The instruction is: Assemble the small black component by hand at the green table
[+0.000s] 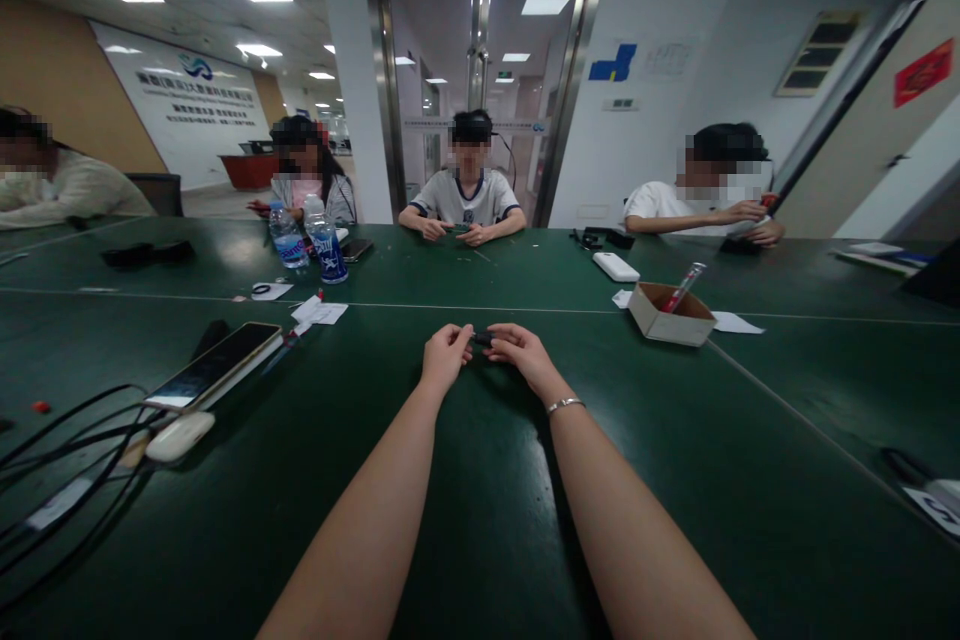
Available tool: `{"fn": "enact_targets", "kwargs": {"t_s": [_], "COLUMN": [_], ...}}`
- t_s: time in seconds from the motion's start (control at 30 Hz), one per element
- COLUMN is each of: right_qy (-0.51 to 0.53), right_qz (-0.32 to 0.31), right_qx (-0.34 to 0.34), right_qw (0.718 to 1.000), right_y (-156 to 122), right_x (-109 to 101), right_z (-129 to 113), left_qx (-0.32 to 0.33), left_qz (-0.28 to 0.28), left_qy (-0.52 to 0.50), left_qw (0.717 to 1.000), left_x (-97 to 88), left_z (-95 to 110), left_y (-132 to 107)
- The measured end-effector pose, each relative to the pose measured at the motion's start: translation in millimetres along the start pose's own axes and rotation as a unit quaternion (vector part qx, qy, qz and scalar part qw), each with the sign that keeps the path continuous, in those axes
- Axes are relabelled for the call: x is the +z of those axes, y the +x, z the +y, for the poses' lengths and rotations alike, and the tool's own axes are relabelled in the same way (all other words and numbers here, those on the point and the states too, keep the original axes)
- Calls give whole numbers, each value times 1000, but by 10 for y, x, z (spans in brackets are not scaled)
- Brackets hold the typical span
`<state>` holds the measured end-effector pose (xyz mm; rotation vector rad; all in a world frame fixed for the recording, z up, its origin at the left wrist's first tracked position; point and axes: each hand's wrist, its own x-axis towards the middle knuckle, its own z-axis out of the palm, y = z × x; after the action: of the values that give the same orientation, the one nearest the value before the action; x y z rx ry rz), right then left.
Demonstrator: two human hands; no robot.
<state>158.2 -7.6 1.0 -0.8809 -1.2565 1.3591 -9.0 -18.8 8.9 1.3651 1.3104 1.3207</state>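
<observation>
Both my arms reach out over a dark green table (480, 520). My left hand (445, 356) and my right hand (522, 353) meet at the middle, fingers curled and pinched together around a small black object (482, 337) held between them just above the tabletop. What the object is I cannot make out. A thin bracelet sits on my right wrist.
A phone (214, 363) on a white device, a white mouse-shaped item (180, 435) and black cables (67, 460) lie at the left. Two water bottles (319, 242) stand further back. A small cardboard box (670, 313) holding a red-tipped tool is at the right. Several people sit around the far side.
</observation>
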Motion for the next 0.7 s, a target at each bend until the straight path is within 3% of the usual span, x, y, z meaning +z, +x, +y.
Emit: {"fn": "enact_targets", "kwargs": {"t_s": [0.2, 0.57, 0.7], "right_qy": [2, 18, 14], "right_qz": [4, 38, 33], "right_qx": [3, 42, 38], "right_qw": [1000, 998, 999], "right_y": [8, 31, 22], "right_x": [-1, 37, 41], "right_z": [-1, -39, -46], "left_qx": [13, 65, 44], "left_qz": [-43, -91, -89], "left_qy": [1, -62, -77], "left_qw": [999, 992, 992], "left_x": [-1, -26, -32], "left_z": [-82, -48, -34], "left_y": [37, 46, 47]}}
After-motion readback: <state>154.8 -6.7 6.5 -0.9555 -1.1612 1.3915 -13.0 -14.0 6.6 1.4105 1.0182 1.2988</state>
